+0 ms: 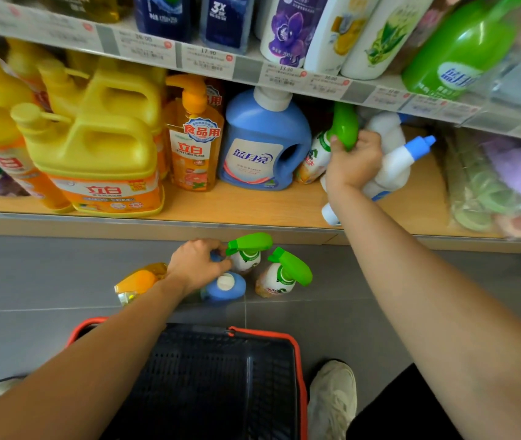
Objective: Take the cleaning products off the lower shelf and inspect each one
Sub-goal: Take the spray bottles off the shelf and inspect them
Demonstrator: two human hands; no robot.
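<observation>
Pulling stock off the lower shelf (253,211) is the step I read here. The right hand (353,163) is clamped round the neck of a tilted green-trigger sprayer (345,127) on the shelf, right beside the white blue-capped bottles (395,163), and the left hand (197,265) is down on the floor with fingers curled over a blue jug (226,287), next to two more sprayers (284,274) and an orange bottle (138,281). Next move, I reckon: draw the sprayer out low under the upper shelf edge without toppling the white bottles, then turn its label up to inspect.
</observation>
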